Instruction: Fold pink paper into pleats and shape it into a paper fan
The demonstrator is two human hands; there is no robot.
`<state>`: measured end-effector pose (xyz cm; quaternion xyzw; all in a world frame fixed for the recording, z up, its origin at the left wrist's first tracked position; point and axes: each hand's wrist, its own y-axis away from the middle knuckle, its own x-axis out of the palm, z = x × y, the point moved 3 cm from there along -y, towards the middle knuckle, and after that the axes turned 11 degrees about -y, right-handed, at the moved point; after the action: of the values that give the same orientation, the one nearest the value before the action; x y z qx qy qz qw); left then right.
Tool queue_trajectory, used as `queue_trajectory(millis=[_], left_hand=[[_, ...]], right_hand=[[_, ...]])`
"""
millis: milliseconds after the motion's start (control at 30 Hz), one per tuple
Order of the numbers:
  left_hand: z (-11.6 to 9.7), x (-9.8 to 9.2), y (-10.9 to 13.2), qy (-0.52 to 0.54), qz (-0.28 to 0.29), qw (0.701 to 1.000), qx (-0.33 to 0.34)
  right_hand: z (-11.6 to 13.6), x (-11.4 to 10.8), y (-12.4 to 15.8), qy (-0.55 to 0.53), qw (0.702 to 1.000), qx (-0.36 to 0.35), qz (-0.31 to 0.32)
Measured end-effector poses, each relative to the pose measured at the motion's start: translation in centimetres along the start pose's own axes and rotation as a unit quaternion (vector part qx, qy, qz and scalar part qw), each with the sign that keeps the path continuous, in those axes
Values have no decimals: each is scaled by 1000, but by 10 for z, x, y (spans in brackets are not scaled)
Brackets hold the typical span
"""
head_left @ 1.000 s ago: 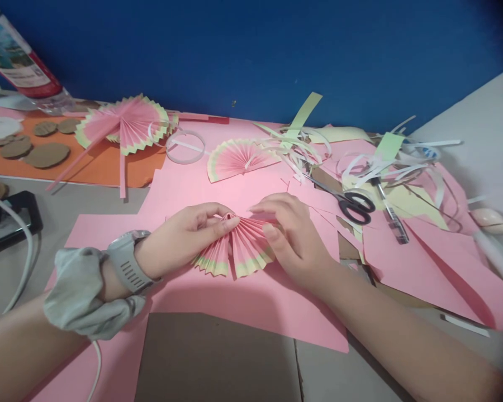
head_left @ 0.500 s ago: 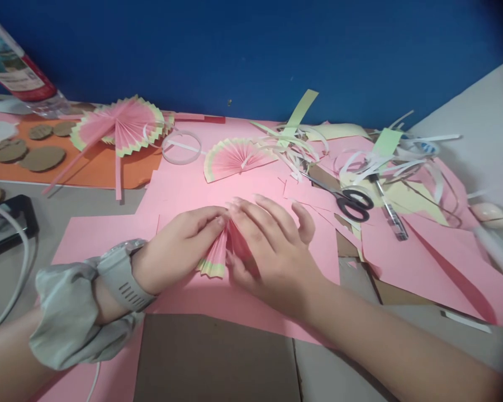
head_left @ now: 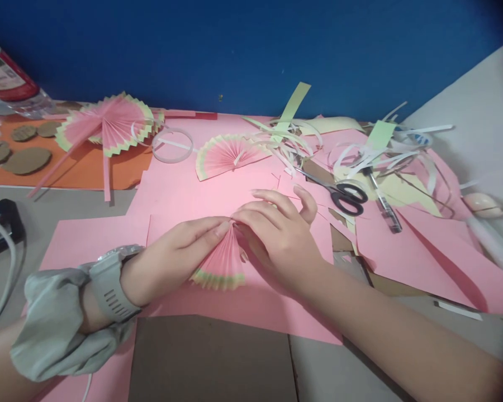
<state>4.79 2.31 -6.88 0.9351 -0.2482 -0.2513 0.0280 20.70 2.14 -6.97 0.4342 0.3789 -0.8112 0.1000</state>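
A small pleated pink paper fan with a yellow-green edge (head_left: 221,265) lies on a pink paper sheet (head_left: 243,304) in front of me. My left hand (head_left: 180,254), with a grey watch and a grey scrunchie on the wrist, pinches the fan's top at its pleats. My right hand (head_left: 279,234) presses on the fan's right side, thumb and forefinger closed on the pleats and the other fingers spread above.
Black scissors (head_left: 343,195) and a pen (head_left: 383,201) lie right of my hands among paper strips. Two finished fans (head_left: 104,123) (head_left: 226,153), a tape ring (head_left: 171,146), cardboard discs (head_left: 25,159) and a bottle (head_left: 8,84) sit at the back. Brown cardboard (head_left: 209,357) lies near me.
The fan was spread wide a second ago. My right hand slid left over it and pushed the pleats together, so the fan is narrower now. The view shifted slightly right.
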Motion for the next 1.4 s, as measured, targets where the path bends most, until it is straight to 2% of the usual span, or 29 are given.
queue_trajectory(millis=[100, 233, 333, 600, 733, 833, 1000, 1233, 1400], left_hand=[[1, -1, 1, 42, 5, 999, -11], [1, -2, 1, 89, 68, 993, -32], [-1, -1, 2, 148, 91, 984, -39], [1, 4, 2, 235, 125, 960, -82], [2, 5, 3, 253, 126, 956, -72], [2, 5, 2, 221, 107, 969, -35], [3, 3, 1, 131, 25, 991, 1], [4, 6, -2, 87, -10, 996, -15], [4, 5, -1, 33, -37, 998, -45]], right_hand=[[1, 0, 1, 0, 1000, -20, -21], [1, -1, 2, -13, 999, -36, -38], [1, -2, 2, -26, 998, -36, -49], [1, -6, 0, -43, 997, -20, -55], [1, -8, 1, -68, 995, -28, -66], [1, -9, 1, -85, 993, -29, -71], [2, -9, 1, -109, 992, -9, -65], [2, -4, 0, -127, 990, 31, -45], [-1, -3, -2, -179, 980, 80, -18]])
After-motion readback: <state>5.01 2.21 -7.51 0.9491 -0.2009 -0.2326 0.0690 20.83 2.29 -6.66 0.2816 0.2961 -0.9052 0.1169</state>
